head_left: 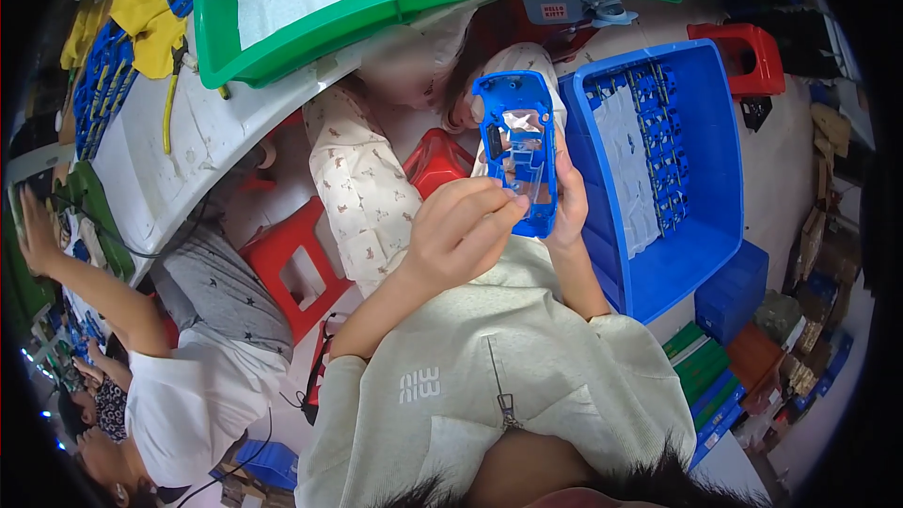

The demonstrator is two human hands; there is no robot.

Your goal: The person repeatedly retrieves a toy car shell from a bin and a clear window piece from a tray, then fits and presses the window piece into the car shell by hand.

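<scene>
A blue plastic housing, with a frame-like rim and cut-outs, is held upright over my lap. My right hand grips its right side near the lower end, thumb along the edge. My left hand is closed in a pinch at the lower part of the housing. Its fingertips meet a clear plastic piece that lies across the opening. How far that piece sits inside the housing I cannot tell.
A blue bin on my right holds rows of blue parts and white sheeting. Ahead, a green-rimmed tray rests on a white table. Red stools stand about. Someone in a white shirt sits at left.
</scene>
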